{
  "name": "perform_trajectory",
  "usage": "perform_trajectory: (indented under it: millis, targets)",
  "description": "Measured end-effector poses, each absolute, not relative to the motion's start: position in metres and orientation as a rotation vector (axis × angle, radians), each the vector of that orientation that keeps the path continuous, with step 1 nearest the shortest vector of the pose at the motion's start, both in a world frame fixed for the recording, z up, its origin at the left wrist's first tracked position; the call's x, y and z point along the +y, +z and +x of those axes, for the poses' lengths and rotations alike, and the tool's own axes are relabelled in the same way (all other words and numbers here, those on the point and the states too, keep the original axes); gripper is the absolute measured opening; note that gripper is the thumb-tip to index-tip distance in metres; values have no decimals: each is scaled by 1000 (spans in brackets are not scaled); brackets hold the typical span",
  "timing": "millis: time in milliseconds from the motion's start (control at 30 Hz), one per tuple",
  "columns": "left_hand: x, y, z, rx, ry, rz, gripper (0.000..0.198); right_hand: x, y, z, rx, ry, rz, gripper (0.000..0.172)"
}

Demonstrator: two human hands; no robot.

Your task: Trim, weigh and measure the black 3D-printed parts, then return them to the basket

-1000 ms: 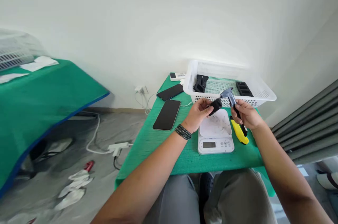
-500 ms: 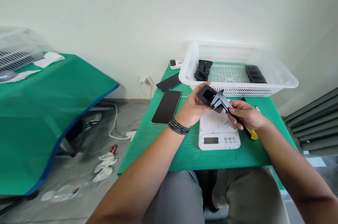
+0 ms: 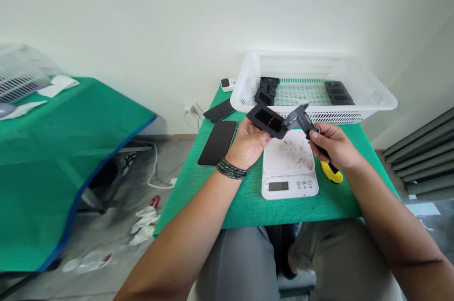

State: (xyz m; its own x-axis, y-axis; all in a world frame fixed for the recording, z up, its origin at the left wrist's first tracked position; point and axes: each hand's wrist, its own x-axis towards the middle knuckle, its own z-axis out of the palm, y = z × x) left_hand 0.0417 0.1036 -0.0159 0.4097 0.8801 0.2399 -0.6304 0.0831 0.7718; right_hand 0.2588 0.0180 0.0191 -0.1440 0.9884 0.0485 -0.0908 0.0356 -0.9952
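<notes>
My left hand (image 3: 249,142) is closed on a black plastic frame (image 3: 266,120) with rectangular openings, tilted above the scale. In my right hand (image 3: 333,145) is a dark caliper (image 3: 301,120), gripped by its beam. Its jaws point left and are at the right end of the frame; whether they touch it I cannot tell. Below both hands lies a white digital scale (image 3: 290,164) with dark crumbs on its plate and a small display. A yellow-handled tool (image 3: 332,172) lies on the green table by the scale, partly hidden by my right hand.
A white plastic basket (image 3: 312,114) stands at the back, with black parts (image 3: 266,90) at its left and more black parts (image 3: 338,93) at its right. Two phones, one a black phone (image 3: 217,142), lie at the left. Another green-covered table (image 3: 71,150) stands further left.
The caliper jaws have shifted from across the middle of the black frame to its right end. My left hand has turned the frame and moved it slightly left, showing more of its openings.
</notes>
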Motion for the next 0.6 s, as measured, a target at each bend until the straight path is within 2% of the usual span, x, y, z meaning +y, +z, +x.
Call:
perform_trajectory:
  millis: [300, 467, 600]
  targets:
    - [106, -19, 48, 346, 1306, 1041, 48, 23, 14, 264, -1477, 948, -1227, 29]
    - [106, -22, 52, 393, 1389, 1096, 51, 24, 15, 268, -1615, 625, -1323, 29]
    - [105, -21, 53, 398, 1410, 1103, 49, 23, 15, 270, -1624, 621, -1380, 33]
